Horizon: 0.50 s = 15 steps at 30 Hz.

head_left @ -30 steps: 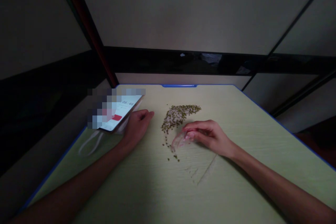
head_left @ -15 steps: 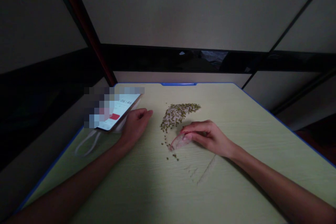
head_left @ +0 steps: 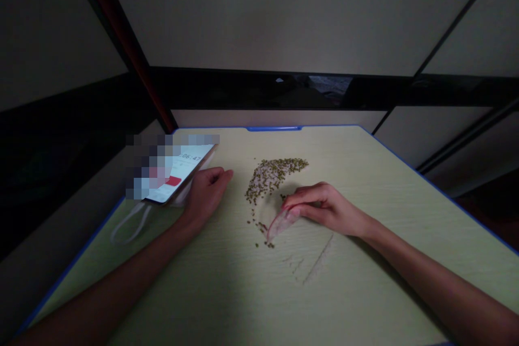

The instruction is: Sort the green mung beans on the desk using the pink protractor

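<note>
**Clear plastic piece pinched in your right hand, just on the near side of the bean pile**

Your right hand (head_left: 327, 208) is closed to a narrow pinch, thumb against fingertips, on a thin, see-through plastic piece (head_left: 280, 223) with a reddish edge. The piece slants down from your fingers, its lower end close to the tabletop near a few stray green beans (head_left: 269, 245). You have it around the middle of the table (head_left: 385, 275), well away from both side edges.

A few more beans show just past your right fingertips. Beyond those, toward the table's far edge, lies the main pile (head_left: 271, 175): green beans mixed with pale grains, spread in a curve that bends toward you on its left side.

Your left hand (head_left: 206, 194) is curled into a loose fist, thumb uppermost, left of the pile; you cannot tell from here whether anything is inside it. Just beside it, by the table's left edge toward the far left corner, is a phone (head_left: 178, 181), screen lit, partly blurred out, with a red button. A white loop (head_left: 128, 241) sticks out on its near side.

Nearer you than the plastic piece, thin dark marks (head_left: 318, 259) run across the tabletop. A blue handle (head_left: 274, 128) sits at the middle of the far edge, and pale panels (head_left: 259, 21) rise behind.
</note>
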### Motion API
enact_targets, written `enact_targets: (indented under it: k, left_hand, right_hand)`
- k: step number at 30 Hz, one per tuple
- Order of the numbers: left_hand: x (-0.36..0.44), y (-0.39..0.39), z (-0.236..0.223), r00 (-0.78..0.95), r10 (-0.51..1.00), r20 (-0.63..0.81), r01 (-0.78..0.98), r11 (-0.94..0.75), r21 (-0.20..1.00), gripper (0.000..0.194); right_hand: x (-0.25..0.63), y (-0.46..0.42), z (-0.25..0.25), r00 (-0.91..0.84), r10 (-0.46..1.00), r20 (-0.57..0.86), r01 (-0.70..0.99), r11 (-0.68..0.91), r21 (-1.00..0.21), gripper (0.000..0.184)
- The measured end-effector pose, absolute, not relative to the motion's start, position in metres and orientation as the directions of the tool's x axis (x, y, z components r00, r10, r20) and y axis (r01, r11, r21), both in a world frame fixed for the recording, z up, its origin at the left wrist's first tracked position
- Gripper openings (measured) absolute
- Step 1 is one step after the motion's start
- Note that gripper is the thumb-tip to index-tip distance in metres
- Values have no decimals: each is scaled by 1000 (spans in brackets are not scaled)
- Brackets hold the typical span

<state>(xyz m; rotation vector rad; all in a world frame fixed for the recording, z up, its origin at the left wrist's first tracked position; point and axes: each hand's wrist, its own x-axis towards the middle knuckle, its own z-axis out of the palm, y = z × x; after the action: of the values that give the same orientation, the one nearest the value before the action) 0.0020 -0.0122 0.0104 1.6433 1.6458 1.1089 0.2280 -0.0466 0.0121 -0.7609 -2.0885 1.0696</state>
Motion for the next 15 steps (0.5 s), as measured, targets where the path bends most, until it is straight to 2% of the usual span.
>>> enact_targets:
  k: [15]
  left_hand:
    - [2, -12, 10, -97, 980, 172, 533, -95, 841, 34]
  right_hand:
    - [237, -48, 15, -668, 697, 260, 168, 481, -860, 15]
